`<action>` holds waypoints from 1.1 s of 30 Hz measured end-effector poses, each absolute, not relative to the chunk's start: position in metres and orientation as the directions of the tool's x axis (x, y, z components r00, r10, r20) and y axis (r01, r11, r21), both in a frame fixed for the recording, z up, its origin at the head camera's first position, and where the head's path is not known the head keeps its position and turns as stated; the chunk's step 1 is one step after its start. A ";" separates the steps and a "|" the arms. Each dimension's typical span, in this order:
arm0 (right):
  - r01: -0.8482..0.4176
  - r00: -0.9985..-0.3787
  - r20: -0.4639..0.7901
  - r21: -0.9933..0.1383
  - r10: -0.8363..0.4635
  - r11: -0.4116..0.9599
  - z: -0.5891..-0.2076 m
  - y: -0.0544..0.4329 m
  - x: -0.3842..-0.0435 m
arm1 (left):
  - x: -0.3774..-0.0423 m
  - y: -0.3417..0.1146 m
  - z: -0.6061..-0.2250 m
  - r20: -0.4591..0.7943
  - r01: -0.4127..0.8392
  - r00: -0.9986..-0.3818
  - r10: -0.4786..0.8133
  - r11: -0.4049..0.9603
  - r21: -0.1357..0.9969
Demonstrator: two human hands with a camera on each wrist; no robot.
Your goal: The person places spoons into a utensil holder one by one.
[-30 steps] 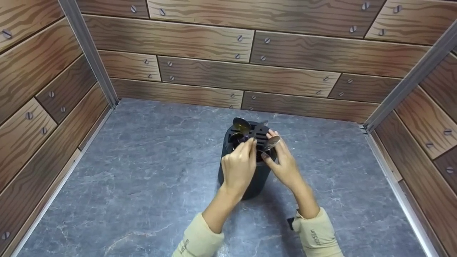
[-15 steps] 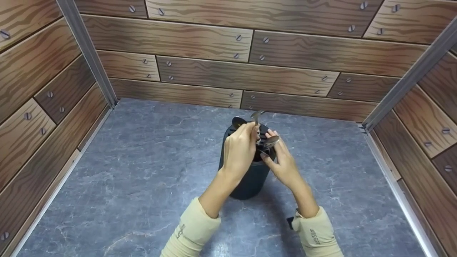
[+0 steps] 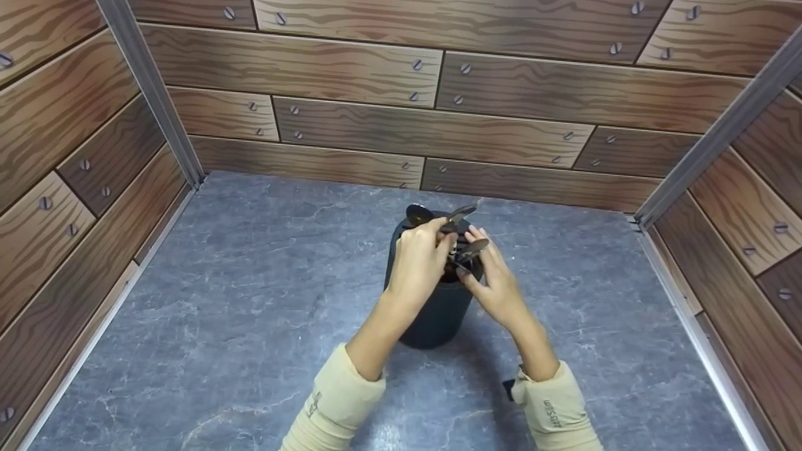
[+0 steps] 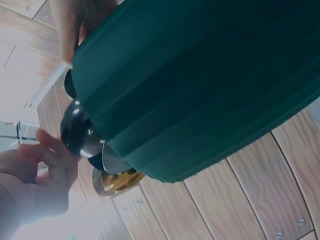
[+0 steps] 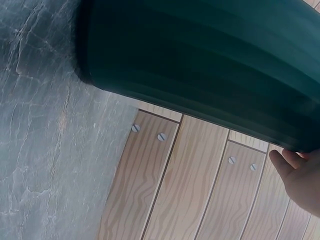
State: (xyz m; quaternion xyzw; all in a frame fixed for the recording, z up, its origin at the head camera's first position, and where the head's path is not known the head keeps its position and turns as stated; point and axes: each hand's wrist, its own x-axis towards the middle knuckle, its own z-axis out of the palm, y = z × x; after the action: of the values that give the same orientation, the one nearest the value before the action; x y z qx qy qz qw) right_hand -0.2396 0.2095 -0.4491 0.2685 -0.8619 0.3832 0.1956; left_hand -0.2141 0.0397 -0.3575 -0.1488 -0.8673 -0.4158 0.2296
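Note:
A dark green cutlery holder (image 3: 438,316) with a black slotted top stands upright on the floor of the enclosure. Several round spoon heads (image 4: 82,131) stick out above its rim, one of them gold (image 4: 120,182). My left hand (image 3: 416,257) is over the top, pinching a metal piece of cutlery (image 3: 462,214) whose head tilts to the right; its exact kind is unclear. My right hand (image 3: 498,285) holds the holder's right side at the rim, thumb in front and fingers farther back. Beside that thumb a spoon head (image 3: 473,249) leans out.
A grey marbled surface (image 3: 250,300) spreads around the holder. Wood-patterned panels (image 3: 351,75) wall the back and both sides, with metal corner posts (image 3: 150,94). A small black item (image 3: 509,389) sits by the right sleeve.
My left hand has raised the piece of cutlery, then lowered it slightly, and its head has tipped over to the right. The right hand and the holder have stayed in place.

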 end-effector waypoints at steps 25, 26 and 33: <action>-0.611 -0.782 0.538 -0.564 -0.314 0.556 -0.450 0.209 -0.241 | -0.216 0.036 -0.353 0.633 0.445 -0.771 0.074 0.773 0.452; -0.612 -0.781 0.540 -0.564 -0.313 0.554 -0.450 0.209 -0.240 | -0.216 0.036 -0.353 0.636 0.457 -0.767 0.090 0.772 0.442; -0.616 -0.778 0.546 -0.573 -0.309 0.540 -0.450 0.209 -0.240 | -0.217 0.034 -0.353 0.625 0.490 -0.765 0.155 0.771 0.407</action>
State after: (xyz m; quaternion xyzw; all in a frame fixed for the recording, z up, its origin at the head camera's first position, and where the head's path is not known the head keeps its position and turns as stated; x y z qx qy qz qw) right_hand -0.2398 0.2085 -0.4501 0.2704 -0.8558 0.3961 0.1940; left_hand -0.2167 0.0344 -0.3529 -0.1801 -0.8946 -0.2865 0.2919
